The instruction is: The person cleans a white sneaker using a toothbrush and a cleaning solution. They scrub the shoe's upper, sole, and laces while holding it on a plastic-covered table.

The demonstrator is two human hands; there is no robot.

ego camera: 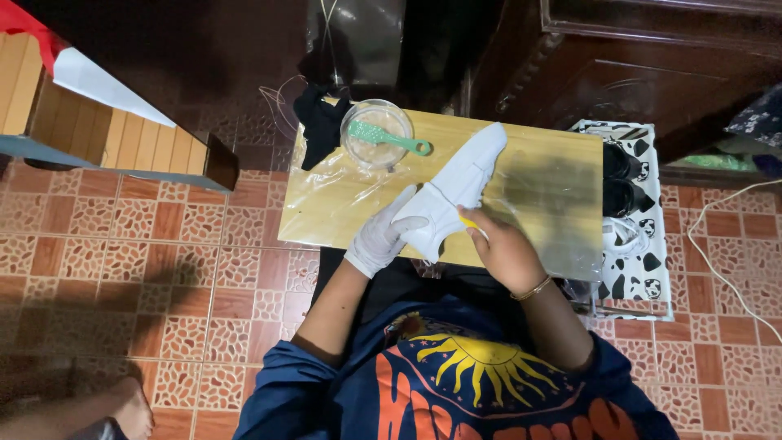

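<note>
— What sits closest to the camera?

— The person's own chest, in a dark blue shirt (456,383) with an orange and yellow sun print. Both forearms reach forward from it to the near edge of the small wooden table (562,155).

— And the shoe?

— A white shoe (456,191) held just above the near edge, about the middle, with its toe pointing toward the far right. The left hand (379,236), in a pale glove, is wrapped around the heel end and clamped on it. The right hand (501,248) is bare, fingers closed on a small yellow thing (471,223) pressed against the shoe's side; I cannot tell what kind of tool it is.

— So which step is this?

— I judge it as cleaning in progress, working along the side. The next stroke calls for a steady heel hold and perhaps turning the shoe.

— What lies around it?

— Clear plastic sheeting (342,195) covers the tabletop. At the far left corner stands a clear bowl (376,130) with a green brush (387,138) laid across it, and a black cloth (320,122) just beside that. Off the right edge, a black-and-white patterned box (643,244) holds dark shoes.
</note>
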